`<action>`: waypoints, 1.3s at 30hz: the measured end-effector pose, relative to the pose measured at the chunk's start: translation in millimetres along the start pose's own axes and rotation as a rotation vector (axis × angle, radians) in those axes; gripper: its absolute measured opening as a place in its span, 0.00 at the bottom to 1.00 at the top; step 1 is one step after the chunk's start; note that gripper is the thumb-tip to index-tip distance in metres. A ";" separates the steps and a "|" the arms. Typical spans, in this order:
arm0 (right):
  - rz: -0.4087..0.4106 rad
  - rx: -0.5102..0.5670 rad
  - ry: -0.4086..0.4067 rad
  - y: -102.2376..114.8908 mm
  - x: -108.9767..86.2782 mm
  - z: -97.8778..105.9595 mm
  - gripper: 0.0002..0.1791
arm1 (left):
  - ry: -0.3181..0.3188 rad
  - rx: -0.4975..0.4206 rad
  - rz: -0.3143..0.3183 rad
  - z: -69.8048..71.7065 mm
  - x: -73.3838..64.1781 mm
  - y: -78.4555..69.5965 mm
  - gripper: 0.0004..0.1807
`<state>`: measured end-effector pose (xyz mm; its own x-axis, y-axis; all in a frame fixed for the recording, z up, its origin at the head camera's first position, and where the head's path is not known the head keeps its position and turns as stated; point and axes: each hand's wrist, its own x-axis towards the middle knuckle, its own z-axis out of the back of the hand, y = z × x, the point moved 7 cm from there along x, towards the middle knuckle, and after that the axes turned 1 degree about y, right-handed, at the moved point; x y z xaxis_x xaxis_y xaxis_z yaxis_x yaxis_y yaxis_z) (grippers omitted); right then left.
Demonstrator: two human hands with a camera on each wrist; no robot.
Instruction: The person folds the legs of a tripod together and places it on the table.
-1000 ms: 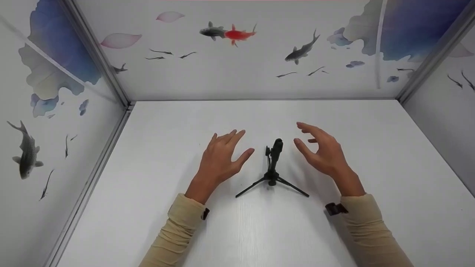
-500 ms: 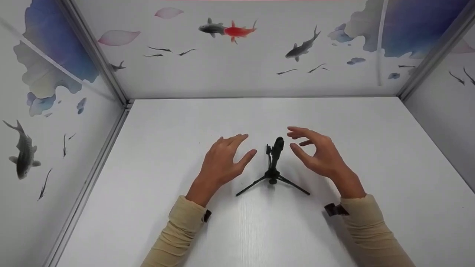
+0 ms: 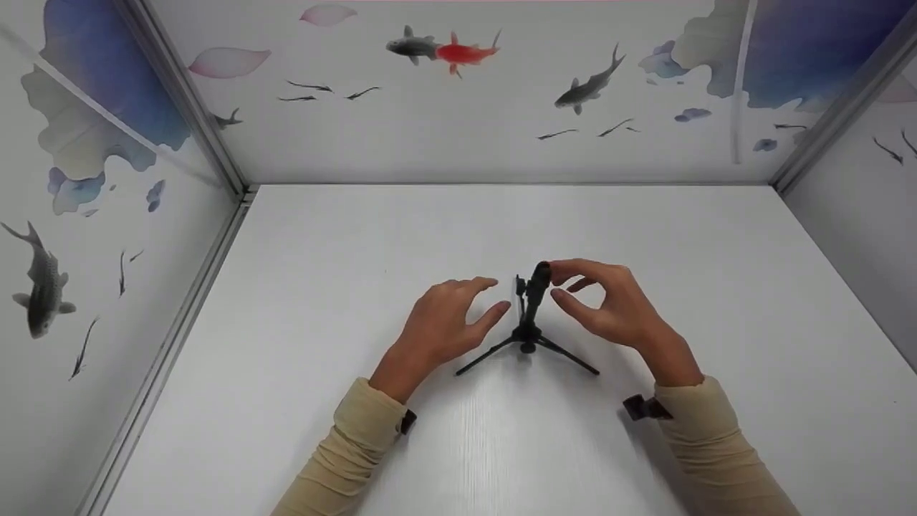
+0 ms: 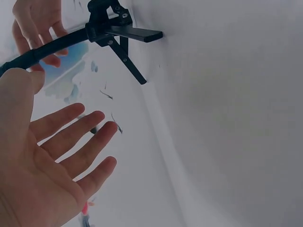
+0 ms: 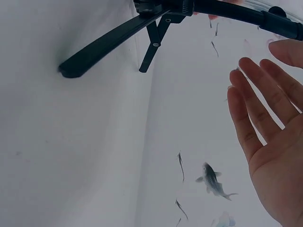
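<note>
A black tabletop tripod stands upright on the white table, its legs spread and its post leaning slightly right in the head view. My right hand is at the right of the post, index fingertip right at its top and thumb just short of it. To the left, my left hand is held with thumb and fingers apart, directed at the post. In the left wrist view the left palm faces the camera with fingers spread. The right wrist view shows the right hand's fingers relaxed beside the post.
The white table is bordered by a back wall and side walls printed with fish and lotus patterns. Metal frame strips run along the corners. A small black device sits at the right sleeve cuff.
Both hands have moved inward toward the tripod's post from either side. The right fingertips have come to its top. The tripod stays in place, while the head view has shifted slightly.
</note>
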<state>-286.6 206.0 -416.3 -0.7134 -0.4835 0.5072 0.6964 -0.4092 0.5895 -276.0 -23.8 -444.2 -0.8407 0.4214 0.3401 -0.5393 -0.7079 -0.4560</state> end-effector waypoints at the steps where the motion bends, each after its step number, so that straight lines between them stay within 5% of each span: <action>1: -0.002 0.004 0.003 0.6 0.0 -0.3 0.25 | 0.011 -0.010 0.003 -1.2 -0.2 -1.1 0.26; 15: 0.001 0.020 0.033 10.3 -0.8 -5.3 0.21 | 0.116 -0.048 0.018 -23.0 -2.7 -11.0 0.17; 28: 0.032 0.052 0.045 18.5 2.7 -10.0 0.12 | 0.143 -0.068 -0.020 -29.3 -2.0 -17.3 0.13; 39: 0.048 0.045 0.034 19.8 2.1 -10.9 0.13 | 0.223 -0.108 0.026 -36.6 -1.3 -18.2 0.09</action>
<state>-273.5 188.5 -410.4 -0.6754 -0.5284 0.5144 0.7254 -0.3502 0.5926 -266.8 9.2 -466.4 -0.8376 0.5274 0.1427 -0.5097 -0.6602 -0.5517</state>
